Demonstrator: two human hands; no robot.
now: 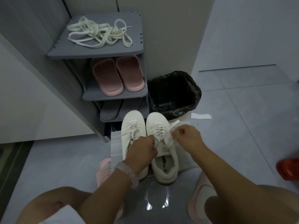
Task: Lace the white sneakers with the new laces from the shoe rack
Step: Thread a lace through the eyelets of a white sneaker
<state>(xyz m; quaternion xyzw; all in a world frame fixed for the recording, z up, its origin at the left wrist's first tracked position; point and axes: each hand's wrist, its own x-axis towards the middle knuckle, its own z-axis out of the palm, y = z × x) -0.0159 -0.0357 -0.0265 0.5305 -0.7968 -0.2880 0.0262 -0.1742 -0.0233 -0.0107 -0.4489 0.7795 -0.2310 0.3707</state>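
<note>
White sneakers (pixel 145 136) side by side, toes toward the shoe rack (pixel 113 94).

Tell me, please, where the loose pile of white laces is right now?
In the head view, the white laces lie in a tangle on the top shelf of the grey shoe rack, upper left, directly above the pink slippers.

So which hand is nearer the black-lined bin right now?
The right hand. It pinches a lace end over the right sneaker, just below the bin. The left hand sits farther away, between the two sneakers.
</note>
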